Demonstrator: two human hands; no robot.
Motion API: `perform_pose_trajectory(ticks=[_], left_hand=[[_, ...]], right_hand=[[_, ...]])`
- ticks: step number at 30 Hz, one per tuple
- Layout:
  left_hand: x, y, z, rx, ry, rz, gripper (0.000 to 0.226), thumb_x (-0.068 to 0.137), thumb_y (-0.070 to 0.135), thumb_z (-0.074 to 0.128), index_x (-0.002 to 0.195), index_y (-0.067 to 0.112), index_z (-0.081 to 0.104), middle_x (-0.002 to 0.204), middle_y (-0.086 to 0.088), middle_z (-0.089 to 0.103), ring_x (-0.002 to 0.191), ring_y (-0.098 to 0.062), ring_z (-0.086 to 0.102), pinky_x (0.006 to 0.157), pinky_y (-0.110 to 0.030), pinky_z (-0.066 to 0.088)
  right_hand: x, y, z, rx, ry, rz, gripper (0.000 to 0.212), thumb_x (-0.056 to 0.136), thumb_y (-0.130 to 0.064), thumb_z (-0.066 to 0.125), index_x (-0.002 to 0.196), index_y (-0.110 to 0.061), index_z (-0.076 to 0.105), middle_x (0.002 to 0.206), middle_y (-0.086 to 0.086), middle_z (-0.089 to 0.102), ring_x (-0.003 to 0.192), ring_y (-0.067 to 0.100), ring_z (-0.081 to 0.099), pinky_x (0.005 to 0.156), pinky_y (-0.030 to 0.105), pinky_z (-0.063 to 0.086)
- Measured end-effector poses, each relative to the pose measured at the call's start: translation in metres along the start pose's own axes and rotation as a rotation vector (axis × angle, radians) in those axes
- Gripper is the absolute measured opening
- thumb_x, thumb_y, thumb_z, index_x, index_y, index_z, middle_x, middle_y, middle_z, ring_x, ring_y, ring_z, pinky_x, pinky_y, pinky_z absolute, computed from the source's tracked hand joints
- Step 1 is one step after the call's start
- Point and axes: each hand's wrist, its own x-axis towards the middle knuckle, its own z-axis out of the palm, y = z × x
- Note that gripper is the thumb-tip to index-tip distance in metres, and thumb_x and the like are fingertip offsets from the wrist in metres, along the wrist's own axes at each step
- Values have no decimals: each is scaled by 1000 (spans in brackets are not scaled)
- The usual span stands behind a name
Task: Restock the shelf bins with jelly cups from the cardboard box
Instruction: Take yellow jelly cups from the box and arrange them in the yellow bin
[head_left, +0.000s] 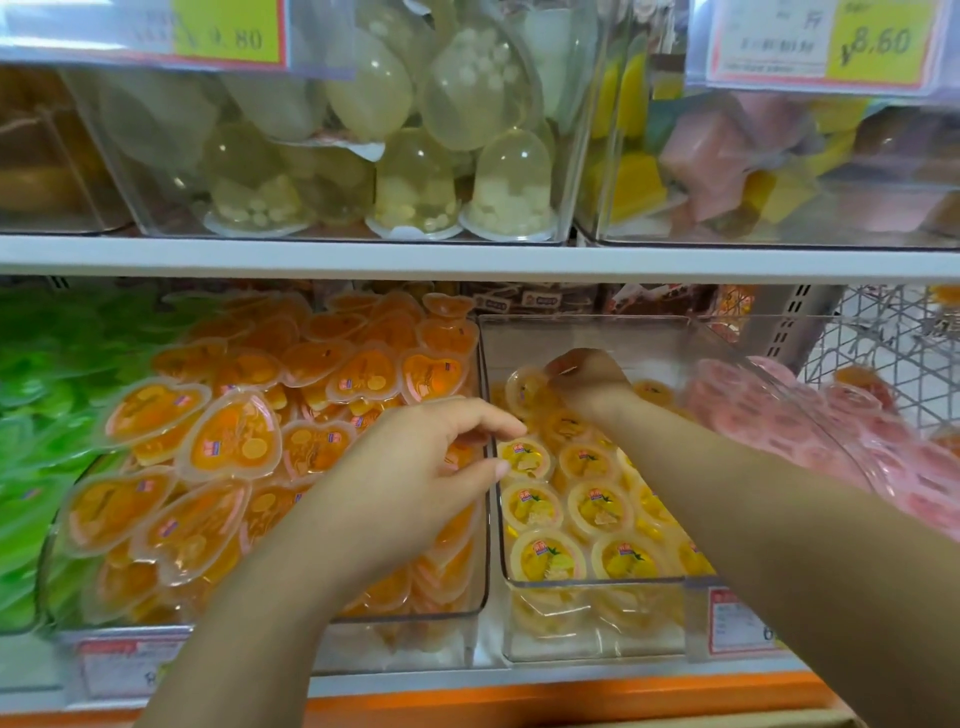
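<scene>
A clear bin (587, 332) on the lower shelf holds several round yellow jelly cups (597, 509) laid flat in rows. My right hand (587, 384) reaches deep into this bin and pinches a yellow jelly cup (527, 389) at its far left. My left hand (421, 467) hovers over the wall between this bin and the orange one, fingers loosely curled, with its thumb tip and fingertips at another yellow cup (522, 457); whether it grips that cup is unclear. The cardboard box is out of sight.
A bin of orange heart-shaped jelly cups (234, 441) stands to the left, then green cups (36, 415). Pink cups (831, 431) fill the bin on the right. Above, clear bins hold tall pale jellies (415, 156). Price tags (737, 618) hang on the bin fronts.
</scene>
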Motion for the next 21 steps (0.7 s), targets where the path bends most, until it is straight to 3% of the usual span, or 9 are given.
perform_pose_trajectory(ticks=[7, 9, 12, 14, 17, 21], left_hand=[[0, 1, 0, 18, 5, 19, 24, 91, 25, 58, 106, 44, 59, 65, 61, 33, 66, 32, 41, 50, 3, 34], [0, 1, 0, 18, 4, 15, 24, 91, 25, 58, 106, 44, 58, 62, 60, 33, 62, 32, 41, 49, 2, 33], [0, 1, 1, 19, 8, 19, 25, 91, 25, 58, 107, 44, 58, 61, 59, 34, 60, 31, 41, 48, 2, 33], [-1, 0, 1, 16, 12, 19, 25, 91, 24, 59, 107, 43, 59, 61, 58, 35, 60, 31, 42, 48, 2, 33], [-1, -1, 1, 14, 10, 15, 24, 92, 23, 58, 109, 41, 60, 58, 56, 37, 55, 29, 42, 46, 2, 33], [-1, -1, 2, 24, 17, 14, 25, 92, 24, 58, 110, 40, 60, 57, 56, 36, 54, 29, 41, 45, 2, 32]], right_hand=[[-4, -6, 5, 479, -7, 161, 20, 85, -1, 63, 104, -7, 60, 93, 15, 66, 66, 24, 66, 68, 30, 59], [-2, -8, 9, 392, -10, 146, 18, 84, 0, 64, 96, -12, 56, 98, 18, 66, 75, 30, 69, 74, 39, 59], [-5, -9, 9, 92, -30, 41, 18, 82, -12, 68, 82, -21, 52, 100, 11, 67, 81, 25, 66, 69, 31, 55], [-7, -10, 7, 7, -76, 13, 15, 80, -15, 69, 75, -21, 56, 100, 8, 69, 89, 22, 64, 74, 30, 52], [-9, -12, 5, 11, -112, 17, 6, 79, -16, 71, 83, -18, 68, 94, 2, 67, 88, 18, 62, 71, 26, 49], [-15, -12, 6, 53, -145, -25, 22, 79, -15, 73, 101, -13, 69, 97, 2, 66, 89, 17, 60, 62, 23, 45]])
